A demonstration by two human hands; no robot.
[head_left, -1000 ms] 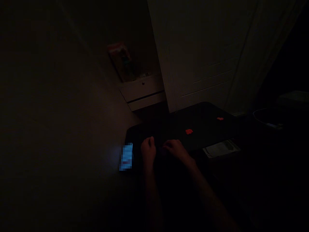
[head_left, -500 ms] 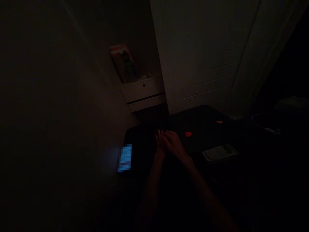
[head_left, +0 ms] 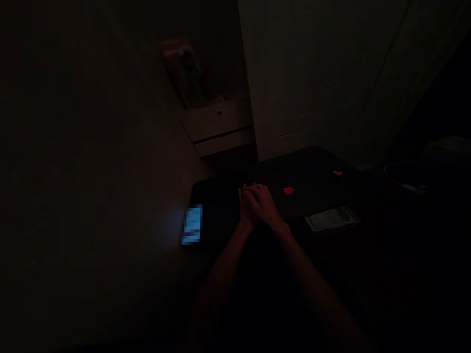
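Very dark room; both hands meet over a black mat (head_left: 312, 166) on the floor; left hand (head_left: 246, 208) and right hand (head_left: 265, 206) pressed together, right lying partly over left, fingers (head_left: 253, 189) stretched fwd and loose, not clenched, gripping nothing that shows; too dim to tell if sth small sits btwn the palms. Lit phone (head_left: 193, 224) lies on the floor at the mat's left edge, near the left hand but apart from it, screen glowing blue. Small red piece (head_left: 289, 190) on the mat just right of the fingertips, not touched; second red piece (head_left: 337, 172) farther right and back, well apart from the hands. Pale paper sheet (head_left: 331, 218) at the mat's near-right edge. Behind: white door (head_left: 312, 73), low white drawer unit (head_left: 221, 130) w/ a knob, reddish packet (head_left: 182, 71) leaning above it; detail lost in the dark.
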